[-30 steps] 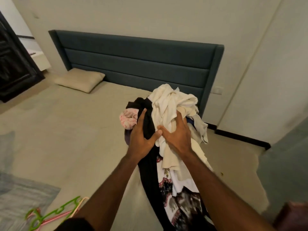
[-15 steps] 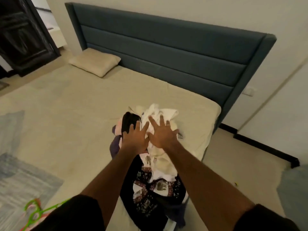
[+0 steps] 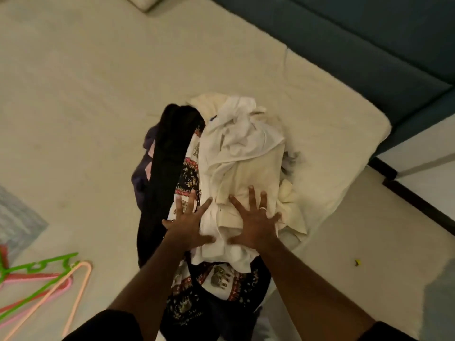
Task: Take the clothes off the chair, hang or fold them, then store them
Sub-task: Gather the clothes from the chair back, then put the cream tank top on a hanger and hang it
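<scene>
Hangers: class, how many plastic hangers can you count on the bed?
3, all at the bed's lower left: a green hanger, a peach hanger and a pink hanger, overlapping. Others may lie outside the frame.

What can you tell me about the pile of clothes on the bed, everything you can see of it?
The crumpled pile of mixed clothes lies heaped on the beige mattress near its corner, its lower end hanging over the edge. On top are soft white and cream fabrics; along the left runs a long black garment over something purple, and below shows a dark patterned cloth printed with elephants. Nothing is folded. The left hand and right hand rest flat on it, fingers spread.
</scene>
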